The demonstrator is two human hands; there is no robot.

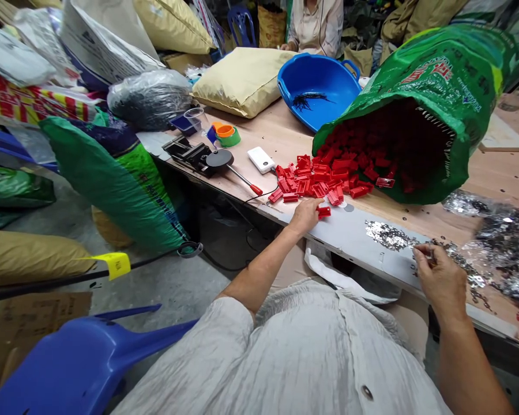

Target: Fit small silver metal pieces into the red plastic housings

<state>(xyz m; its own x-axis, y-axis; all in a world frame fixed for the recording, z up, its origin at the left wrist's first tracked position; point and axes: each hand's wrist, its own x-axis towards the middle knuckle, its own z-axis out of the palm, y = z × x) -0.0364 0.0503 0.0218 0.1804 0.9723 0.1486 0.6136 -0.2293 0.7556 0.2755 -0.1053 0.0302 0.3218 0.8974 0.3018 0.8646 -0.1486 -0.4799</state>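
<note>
My left hand is at the table's front edge, its fingers closed on a small red plastic part. Just beyond it lies a heap of similar red parts, spilling from the mouth of a green woven sack. Farther right, my right hand has thumb and fingertips pinched together beside a scatter of small shiny metal pieces. Whatever sits in that pinch is too small to make out.
A lever tool with a round black disc and a white power bank lie left of the heap. Behind stand a blue basin and a beige sack. A blue plastic chair is at lower left. Another person sits across.
</note>
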